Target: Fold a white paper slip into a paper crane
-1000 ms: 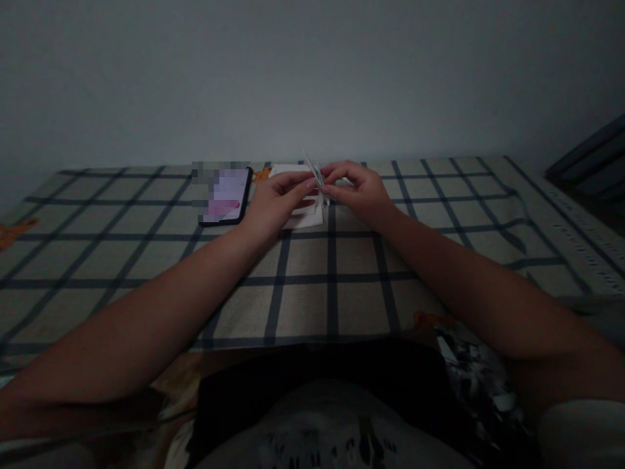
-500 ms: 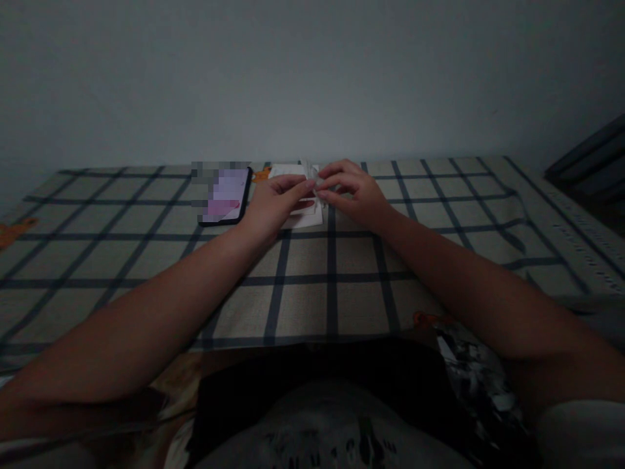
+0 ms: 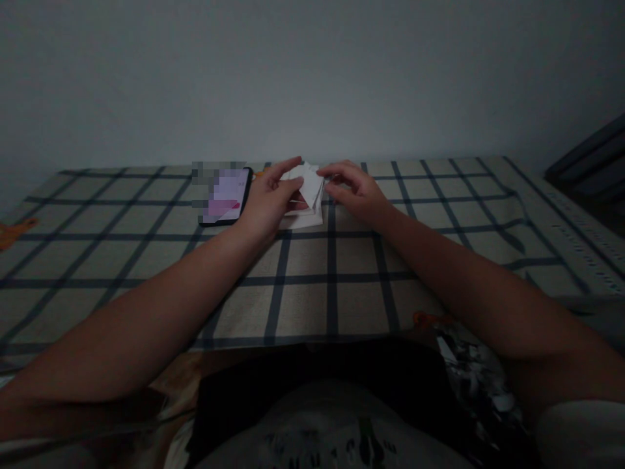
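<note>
A folded piece of white paper stands tilted between my two hands. My left hand pinches its left side with the thumb in front and the other fingers behind. At its right edge, my right hand has curled fingers gripping the paper between thumb and forefinger. Beneath it, a flat white sheet lies on the checked tablecloth, partly covered by my left hand and the folded piece.
A phone with a lit, partly blurred screen lies just left of my left hand. Behind the table rises a plain wall. A dark slatted object stands at the far right.
The folded paper has turned, so a broad white face now shows where a thin edge did. My left thumb has drawn back left and its forefinger has lifted; my right fingers have closed in slightly.
</note>
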Motion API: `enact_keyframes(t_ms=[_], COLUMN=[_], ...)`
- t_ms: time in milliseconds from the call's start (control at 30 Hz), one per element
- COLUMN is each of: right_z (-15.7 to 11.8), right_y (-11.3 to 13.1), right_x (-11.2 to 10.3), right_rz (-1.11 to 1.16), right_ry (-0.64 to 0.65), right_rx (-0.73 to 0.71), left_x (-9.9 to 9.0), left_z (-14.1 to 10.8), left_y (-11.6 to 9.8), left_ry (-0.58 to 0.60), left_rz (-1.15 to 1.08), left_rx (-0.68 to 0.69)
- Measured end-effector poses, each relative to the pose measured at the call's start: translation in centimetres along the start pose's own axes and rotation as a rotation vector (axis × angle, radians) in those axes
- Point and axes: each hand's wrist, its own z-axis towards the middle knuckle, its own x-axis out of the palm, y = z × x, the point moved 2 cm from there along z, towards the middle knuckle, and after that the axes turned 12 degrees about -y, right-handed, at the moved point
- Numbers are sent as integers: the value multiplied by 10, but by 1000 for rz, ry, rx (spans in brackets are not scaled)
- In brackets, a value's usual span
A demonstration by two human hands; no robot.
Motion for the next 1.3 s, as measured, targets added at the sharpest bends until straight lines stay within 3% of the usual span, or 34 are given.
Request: enact_keyframes(t_ms=[233, 500, 733, 1033, 1300], right_z=[1, 1, 0, 2, 3], right_y=[-12, -6, -10, -7, -27], right_x=[5, 3, 5, 5, 7], right_rz=[99, 137, 241, 142, 209], right_ry=[53, 15, 58, 18, 5], right_rx=[29, 141, 195, 130, 213], left_x=[2, 0, 2, 1, 2], left_z=[-11, -13, -15, -17, -13], left_y=[-9, -12, -11, -12, -9], left_ry=[39, 135, 101, 92, 104], left_rz=[-4, -83, -52, 25, 16], left_rx=[-3, -15, 13, 54, 63])
